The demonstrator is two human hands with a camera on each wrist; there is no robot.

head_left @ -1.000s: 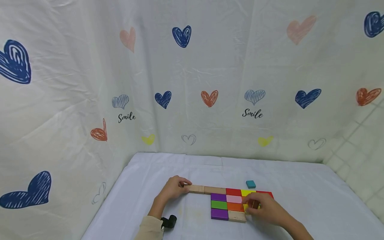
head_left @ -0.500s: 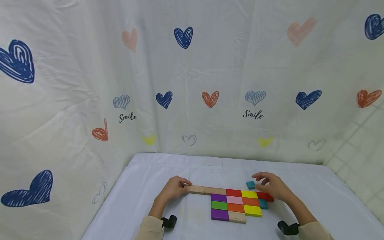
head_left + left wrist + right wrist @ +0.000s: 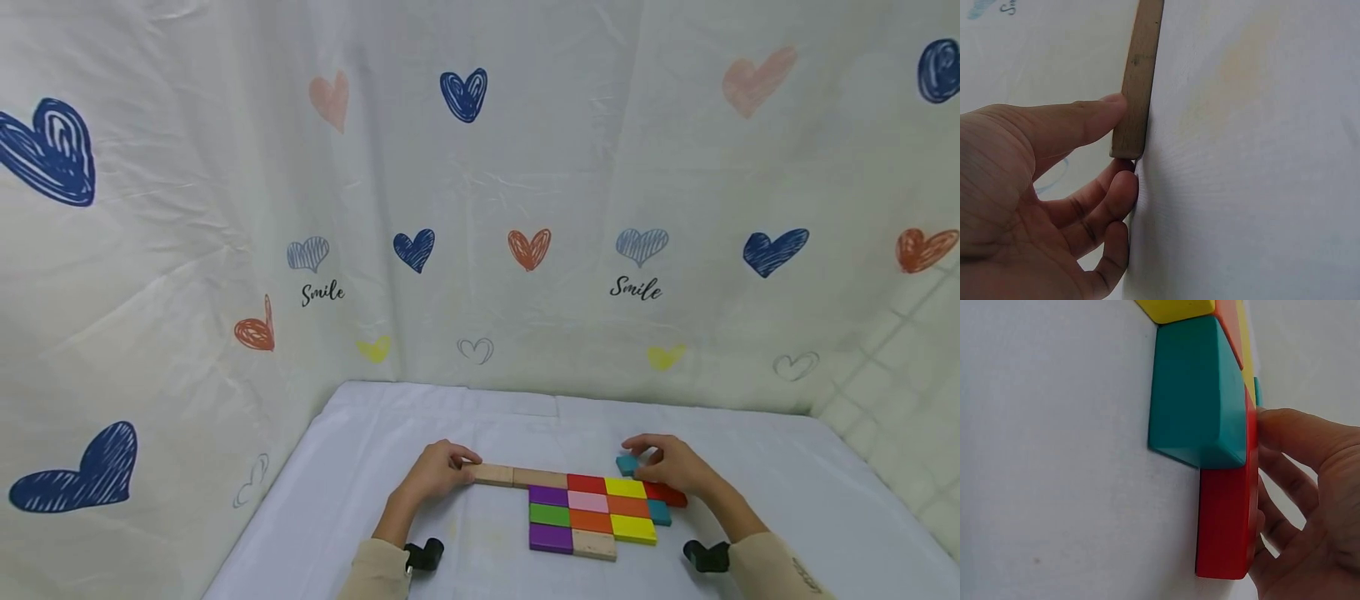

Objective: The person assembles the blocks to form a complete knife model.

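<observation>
Coloured and plain wooden blocks lie flat against each other on a white-covered table. My left hand holds the left end of the row at a plain wooden block, its thumb on the side and fingers behind the end. At the back right, my right hand has its curled fingers and thumb around a loose teal block. Only a sliver of that block shows past the thumb in the right wrist view. Below this hand sit the red end block and a second teal block.
Under the top row are purple, pink, orange, green and yellow blocks. A plain block is at the front. A white curtain printed with hearts hangs behind the table.
My right hand has left the right part of the block pattern, moved back to the loose teal block and closed in around it. My left hand stays at the row's left end.
</observation>
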